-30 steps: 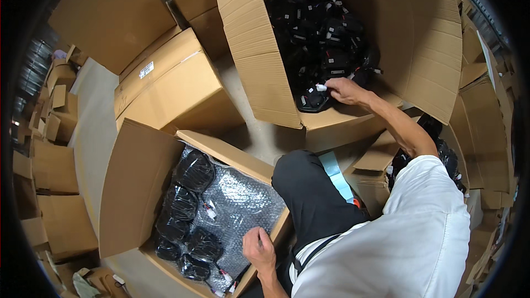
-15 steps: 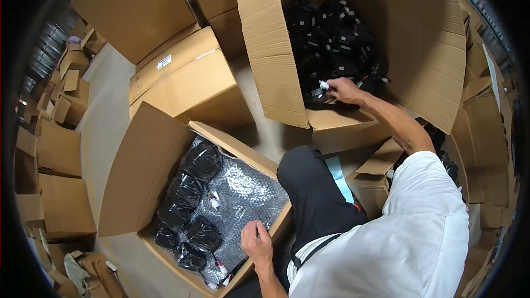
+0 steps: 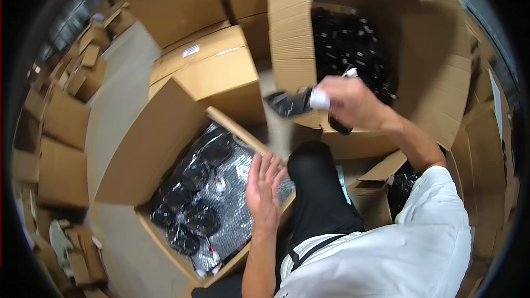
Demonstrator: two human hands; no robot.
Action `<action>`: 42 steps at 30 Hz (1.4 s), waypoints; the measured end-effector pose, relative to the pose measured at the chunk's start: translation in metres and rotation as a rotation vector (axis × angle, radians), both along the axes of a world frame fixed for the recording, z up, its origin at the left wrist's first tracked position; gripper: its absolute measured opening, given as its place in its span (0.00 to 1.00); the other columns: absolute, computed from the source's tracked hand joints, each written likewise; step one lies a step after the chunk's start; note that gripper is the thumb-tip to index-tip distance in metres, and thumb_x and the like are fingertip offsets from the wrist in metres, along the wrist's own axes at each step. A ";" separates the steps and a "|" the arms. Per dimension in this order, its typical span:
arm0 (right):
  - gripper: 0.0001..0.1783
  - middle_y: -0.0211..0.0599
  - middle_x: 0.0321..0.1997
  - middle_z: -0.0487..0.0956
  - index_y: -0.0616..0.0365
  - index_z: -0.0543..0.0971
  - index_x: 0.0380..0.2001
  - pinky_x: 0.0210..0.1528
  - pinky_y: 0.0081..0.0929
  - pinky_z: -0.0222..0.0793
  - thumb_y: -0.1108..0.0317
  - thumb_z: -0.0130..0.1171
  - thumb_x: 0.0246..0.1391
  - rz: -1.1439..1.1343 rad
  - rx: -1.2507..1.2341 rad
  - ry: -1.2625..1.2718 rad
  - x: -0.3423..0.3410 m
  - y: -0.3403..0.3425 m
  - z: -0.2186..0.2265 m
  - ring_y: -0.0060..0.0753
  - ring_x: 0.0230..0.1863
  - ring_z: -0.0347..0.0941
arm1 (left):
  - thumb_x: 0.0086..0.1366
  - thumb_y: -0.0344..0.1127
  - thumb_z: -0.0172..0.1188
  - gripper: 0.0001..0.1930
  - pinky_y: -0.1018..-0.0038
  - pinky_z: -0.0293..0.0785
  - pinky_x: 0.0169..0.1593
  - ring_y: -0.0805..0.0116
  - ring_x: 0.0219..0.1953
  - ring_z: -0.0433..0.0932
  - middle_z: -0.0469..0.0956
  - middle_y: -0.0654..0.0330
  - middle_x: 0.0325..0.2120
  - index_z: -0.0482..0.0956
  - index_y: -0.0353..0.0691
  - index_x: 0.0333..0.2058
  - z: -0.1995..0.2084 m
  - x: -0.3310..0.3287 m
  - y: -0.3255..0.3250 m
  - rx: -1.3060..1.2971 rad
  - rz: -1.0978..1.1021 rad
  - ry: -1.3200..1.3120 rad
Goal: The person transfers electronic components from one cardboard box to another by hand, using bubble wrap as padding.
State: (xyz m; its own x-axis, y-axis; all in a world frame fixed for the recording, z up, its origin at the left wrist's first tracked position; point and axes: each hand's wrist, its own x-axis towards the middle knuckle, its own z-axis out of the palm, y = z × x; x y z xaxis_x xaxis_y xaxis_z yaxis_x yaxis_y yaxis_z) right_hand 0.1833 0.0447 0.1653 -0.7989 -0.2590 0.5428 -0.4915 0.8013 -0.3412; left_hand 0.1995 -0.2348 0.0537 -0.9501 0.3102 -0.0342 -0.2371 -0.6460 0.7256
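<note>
We noted the right hand (image 3: pixel 353 102), blurred, its fingers pinching a black part (image 3: pixel 289 104) by its white end (image 3: pixel 319 99), beyond the lined carton's (image 3: pixel 238 131) far wall; the left hand (image 3: pixel 264 194), fingers spread, stood at that carton's right edge

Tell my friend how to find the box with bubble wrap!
Find the person's black trouser leg. Just left of it, past the left hand, sits an open box. Unlike the other boxes, it shows shiny bubble wrap beside wrapped black parts.
</note>
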 end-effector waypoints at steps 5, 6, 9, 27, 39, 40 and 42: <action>0.12 0.38 0.39 0.83 0.58 0.83 0.38 0.35 0.36 0.80 0.79 0.65 0.47 0.597 0.266 0.015 -0.005 -0.114 0.000 0.40 0.36 0.82 | 0.71 0.44 0.64 0.19 0.65 0.81 0.51 0.65 0.47 0.84 0.84 0.57 0.47 0.79 0.37 0.52 0.008 -0.011 -0.032 0.186 0.130 -0.411; 0.12 0.37 0.39 0.83 0.58 0.83 0.38 0.34 0.35 0.80 0.77 0.65 0.47 0.610 0.217 0.080 -0.015 -0.126 -0.004 0.39 0.36 0.82 | 0.70 0.37 0.65 0.14 0.67 0.85 0.45 0.65 0.43 0.85 0.84 0.57 0.44 0.80 0.36 0.50 0.005 -0.012 -0.048 0.229 0.210 -0.464; 0.12 0.37 0.40 0.82 0.59 0.83 0.38 0.32 0.34 0.79 0.74 0.66 0.48 0.556 0.158 0.202 -0.047 -0.151 -0.012 0.39 0.36 0.81 | 0.66 0.30 0.66 0.15 0.68 0.85 0.43 0.66 0.40 0.85 0.84 0.58 0.43 0.80 0.35 0.51 -0.002 0.001 -0.100 0.018 0.565 -0.340; 0.55 0.64 0.74 0.61 0.72 0.60 0.69 0.72 0.48 0.61 0.51 0.76 0.47 0.996 0.232 -0.638 0.019 -0.242 0.026 0.63 0.72 0.62 | 0.69 0.27 0.62 0.24 0.69 0.73 0.61 0.67 0.55 0.78 0.77 0.53 0.55 0.69 0.32 0.62 -0.074 0.062 -0.175 -0.041 0.861 0.009; 0.38 0.61 0.50 0.81 0.71 0.70 0.64 0.56 0.33 0.76 0.66 0.71 0.53 0.375 -0.700 -0.680 0.062 -0.326 -0.105 0.41 0.52 0.82 | 0.71 0.32 0.62 0.25 0.63 0.73 0.62 0.57 0.57 0.77 0.75 0.47 0.60 0.70 0.26 0.63 -0.039 0.127 -0.223 -0.811 1.215 0.008; 0.37 0.54 0.48 0.84 0.72 0.71 0.62 0.53 0.31 0.77 0.61 0.70 0.55 0.247 -0.853 -0.845 0.046 -0.325 -0.106 0.37 0.47 0.83 | 0.71 0.31 0.62 0.25 0.64 0.73 0.62 0.58 0.57 0.77 0.75 0.47 0.60 0.70 0.26 0.62 -0.047 0.132 -0.235 -0.751 1.224 -0.026; 0.35 0.42 0.46 0.85 0.71 0.74 0.61 0.47 0.24 0.76 0.57 0.68 0.57 0.238 -1.109 -0.932 0.004 -0.310 -0.131 0.24 0.44 0.80 | 0.72 0.33 0.61 0.28 0.64 0.73 0.62 0.56 0.59 0.76 0.73 0.45 0.60 0.67 0.24 0.64 -0.037 0.136 -0.238 -0.796 1.292 -0.095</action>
State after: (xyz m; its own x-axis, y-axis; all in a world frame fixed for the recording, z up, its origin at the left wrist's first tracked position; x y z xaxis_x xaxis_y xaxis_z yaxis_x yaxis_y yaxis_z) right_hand 0.1868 -0.2652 0.0340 -0.9633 -0.2349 -0.1299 0.1666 -0.1436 -0.9755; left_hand 0.3355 -0.4731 0.0169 -0.5321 -0.8351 0.1394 0.1031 0.0995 0.9897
